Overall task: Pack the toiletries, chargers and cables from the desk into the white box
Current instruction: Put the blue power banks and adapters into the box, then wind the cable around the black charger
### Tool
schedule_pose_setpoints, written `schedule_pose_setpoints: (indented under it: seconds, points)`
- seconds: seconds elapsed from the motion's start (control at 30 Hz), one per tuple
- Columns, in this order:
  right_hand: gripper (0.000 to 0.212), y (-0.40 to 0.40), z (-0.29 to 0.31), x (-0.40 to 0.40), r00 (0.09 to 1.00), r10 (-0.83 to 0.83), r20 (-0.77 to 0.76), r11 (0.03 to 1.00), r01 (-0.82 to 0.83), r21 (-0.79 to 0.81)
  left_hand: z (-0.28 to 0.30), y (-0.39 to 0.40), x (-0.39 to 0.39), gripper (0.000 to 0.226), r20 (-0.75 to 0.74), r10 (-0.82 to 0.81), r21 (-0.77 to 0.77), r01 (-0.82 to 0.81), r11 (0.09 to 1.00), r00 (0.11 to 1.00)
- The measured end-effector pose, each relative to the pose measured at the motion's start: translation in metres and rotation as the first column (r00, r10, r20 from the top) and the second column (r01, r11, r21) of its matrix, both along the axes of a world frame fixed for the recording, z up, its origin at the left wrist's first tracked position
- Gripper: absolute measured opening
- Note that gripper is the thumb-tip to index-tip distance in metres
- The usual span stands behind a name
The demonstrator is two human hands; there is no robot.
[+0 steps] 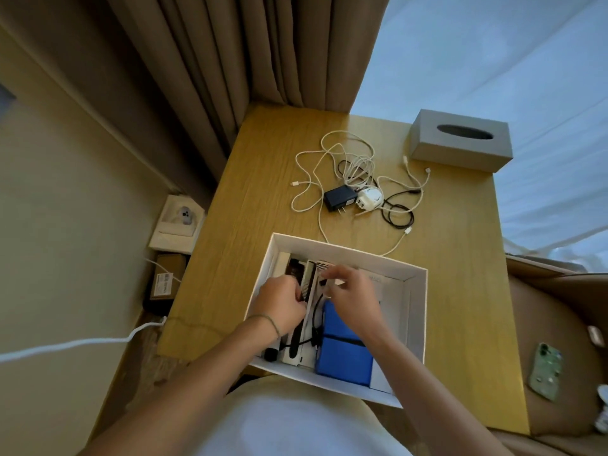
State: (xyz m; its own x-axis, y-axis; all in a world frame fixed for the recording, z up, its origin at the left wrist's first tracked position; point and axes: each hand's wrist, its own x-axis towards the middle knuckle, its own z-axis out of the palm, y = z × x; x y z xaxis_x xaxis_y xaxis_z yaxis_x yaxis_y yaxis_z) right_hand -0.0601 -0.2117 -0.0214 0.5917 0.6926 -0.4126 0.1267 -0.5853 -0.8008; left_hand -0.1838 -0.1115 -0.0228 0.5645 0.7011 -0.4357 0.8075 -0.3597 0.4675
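The white box [418, 311] stands open on the wooden desk [263, 179] near its front edge. Both of my hands are inside it. My left hand [279, 302] pinches a black comb [308, 280] that stands on edge among flat toiletry packets at the box's left side. My right hand [353, 296] holds the top of a small striped packet [324, 267] beside the comb. A blue pouch [342, 353] and a black cable lie in the box. Behind the box, on the desk, lie a black charger [339, 197], a white charger [371, 195] and tangled white cables [348, 159].
A grey tissue box [460, 139] sits at the desk's back right corner. Brown curtains [230, 60] hang behind. A wall socket plate [179, 222] and a white cord [65, 345] are on the left. A phone in a green case [546, 371] lies on the brown seat at right.
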Motion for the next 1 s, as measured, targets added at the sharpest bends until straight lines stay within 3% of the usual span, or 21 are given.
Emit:
schedule_pose_setpoints:
  seconds: [0.2,0.37,0.43,0.53,0.63,0.73,0.87,1.0]
  points:
    - [0.032,-0.018,0.007,0.001,0.998,-0.031,-0.050,0.999,0.030,-0.015,-0.020,-0.002,0.001,0.021,-0.155,-0.070,0.005,0.071,0.997,0.985]
    - [0.035,-0.023,0.024,0.007,0.995,-0.085,-0.056,0.996,0.087,0.036,-0.008,-0.004,0.009,0.028,-0.267,-0.216,0.128,0.257,0.958,0.939]
    - [0.036,-0.020,0.033,0.015,0.993,-0.106,-0.048,0.990,0.110,0.083,0.009,-0.006,0.018,0.035,-0.218,-0.240,0.211,0.286,0.935,0.946]
    - [0.031,-0.013,0.048,0.033,0.987,-0.156,-0.047,0.975,0.162,0.155,0.041,0.001,0.038,0.028,-0.022,-0.275,0.327,0.267,0.906,0.961]
    - [0.028,0.000,0.058,0.059,0.979,-0.197,-0.042,0.959,0.202,0.201,0.063,0.027,0.069,0.021,0.160,-0.273,0.323,0.211,0.922,0.949]
    - [0.026,0.015,0.061,0.085,0.970,-0.241,-0.023,0.945,0.240,0.224,0.064,0.061,0.106,0.015,0.211,-0.259,0.301,0.190,0.935,0.943]
    - [0.027,0.030,0.055,0.107,0.957,-0.289,-0.018,0.939,0.287,0.191,0.038,0.098,0.150,0.010,0.132,-0.256,0.288,0.210,0.934,0.958]
    - [0.030,0.037,0.049,0.126,0.952,-0.305,-0.024,0.935,0.305,0.179,0.002,0.121,0.190,0.032,-0.069,-0.289,0.296,0.296,0.908,0.955]
